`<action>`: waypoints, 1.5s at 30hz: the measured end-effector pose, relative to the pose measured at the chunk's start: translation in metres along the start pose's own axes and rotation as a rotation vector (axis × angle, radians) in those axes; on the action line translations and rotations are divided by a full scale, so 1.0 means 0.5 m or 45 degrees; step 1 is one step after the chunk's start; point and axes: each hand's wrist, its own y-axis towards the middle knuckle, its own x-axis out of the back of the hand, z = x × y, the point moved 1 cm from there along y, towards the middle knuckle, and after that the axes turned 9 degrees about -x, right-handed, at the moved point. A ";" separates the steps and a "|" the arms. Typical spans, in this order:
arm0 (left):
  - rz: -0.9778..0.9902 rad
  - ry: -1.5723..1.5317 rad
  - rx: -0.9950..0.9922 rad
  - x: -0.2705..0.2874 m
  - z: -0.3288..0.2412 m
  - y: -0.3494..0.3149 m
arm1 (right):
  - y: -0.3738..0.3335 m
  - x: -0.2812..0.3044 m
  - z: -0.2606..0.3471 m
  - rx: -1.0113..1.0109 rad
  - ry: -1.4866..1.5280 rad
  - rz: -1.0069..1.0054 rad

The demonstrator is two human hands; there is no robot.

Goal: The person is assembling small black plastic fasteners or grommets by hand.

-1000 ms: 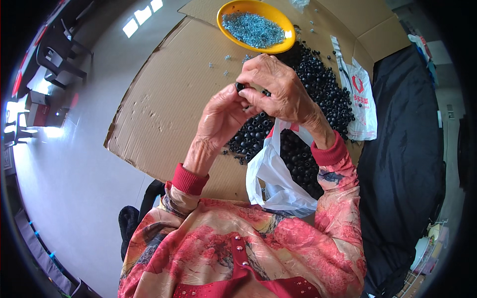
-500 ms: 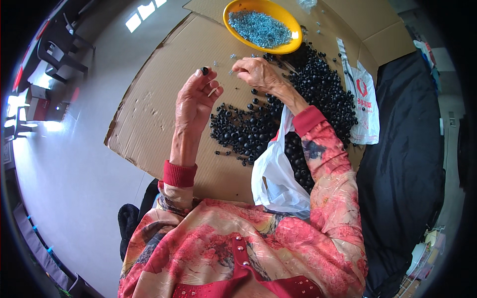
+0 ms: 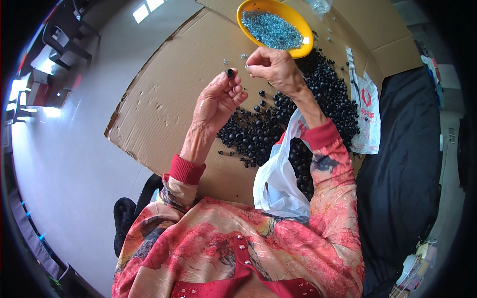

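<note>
Twelve o'clock is taken as the side away from the body, and the clock is centred on the two hands. By the left hand (image 3: 218,97), a black hollow piece (image 3: 229,73) is pinched between thumb and finger, its round opening turned upward; the other fingers of this grip are loosely bent. By the right hand (image 3: 275,69), which is placed just beside at three o'clock, thumb and fingertips are pressed together upon a tiny pale piece (image 3: 247,66); its exact shape cannot be told. The two pieces are held near each other, but they are not touching.

At one o'clock, a yellow bowl (image 3: 308,43) is seen, in which many small silvery-blue bits (image 3: 272,30) are contained. A few loose bits (image 3: 226,62) are scattered at eleven o'clock on the cardboard sheet (image 3: 149,99). Many black beads (image 3: 256,136) are spread from three o'clock to six o'clock. At about half past five, nearer to the body, an open white plastic bag (image 3: 280,186) is found. A flat white bag (image 3: 370,131) with red print is laid at four o'clock, and beyond it a black cloth (image 3: 402,164) is stretched.
</note>
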 end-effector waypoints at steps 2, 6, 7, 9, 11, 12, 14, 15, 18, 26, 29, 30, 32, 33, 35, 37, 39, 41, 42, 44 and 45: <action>-0.015 0.082 -0.032 -0.004 0.002 -0.002 | -0.019 0.007 0.050 0.011 0.026 0.006; -0.022 0.271 -0.106 -0.027 0.011 -0.011 | -0.042 0.011 0.096 0.105 -0.060 0.035; -0.026 0.265 -0.107 -0.032 0.012 -0.013 | -0.045 0.011 0.095 0.136 -0.086 0.051; 0.000 0.317 -0.123 -0.038 0.017 -0.017 | -0.050 0.008 0.098 0.187 -0.094 0.049; 0.023 0.367 -0.138 -0.038 0.019 -0.020 | -0.054 0.012 0.097 0.224 -0.160 0.054; 0.040 0.428 -0.150 -0.038 0.018 -0.021 | -0.056 0.014 0.097 0.258 -0.222 0.065; 0.055 0.490 -0.164 -0.038 0.018 -0.024 | -0.056 0.015 0.094 0.282 -0.254 0.071; 0.065 0.518 -0.167 -0.041 0.018 -0.026 | -0.057 0.016 0.097 0.302 -0.291 0.074; 0.087 0.527 -0.154 -0.049 0.020 -0.029 | -0.061 0.023 0.102 0.083 -0.030 0.175; 0.190 0.294 -0.058 -0.073 0.043 -0.019 | -0.056 0.077 0.089 -0.178 0.237 0.344; 0.152 0.275 -0.078 -0.077 0.038 -0.019 | -0.058 0.141 0.063 -0.125 0.195 0.031; 0.157 0.272 -0.073 -0.077 0.039 -0.019 | -0.058 0.163 0.043 -0.176 0.061 -0.095; 0.106 0.275 -0.057 -0.077 0.047 -0.017 | -0.062 0.195 -0.045 -0.289 -0.113 -0.184; 0.096 0.276 -0.038 -0.073 0.052 -0.016 | -0.069 0.188 -0.078 -0.263 -0.329 -0.177; 0.091 0.292 -0.035 -0.067 0.054 -0.017 | -0.077 0.162 -0.121 -0.269 -0.571 -0.130; 0.083 0.310 -0.028 -0.064 0.054 -0.019 | -0.076 0.138 -0.165 -0.188 -0.721 -0.179; 0.040 0.241 -0.004 -0.063 0.055 -0.017 | -0.071 0.122 -0.199 -0.150 -0.760 -0.194; 0.014 0.190 0.022 -0.067 0.059 -0.016 | -0.064 0.114 -0.228 0.010 -1.025 -0.262; -0.013 0.129 0.051 -0.068 0.061 -0.016 | -0.062 0.112 -0.234 0.015 -1.018 -0.260; -0.014 0.082 0.071 -0.070 0.062 -0.016 | -0.058 0.110 -0.245 -0.053 -1.022 -0.197; -0.018 0.071 0.068 -0.072 0.059 -0.017 | -0.053 0.103 -0.240 0.011 -1.061 -0.221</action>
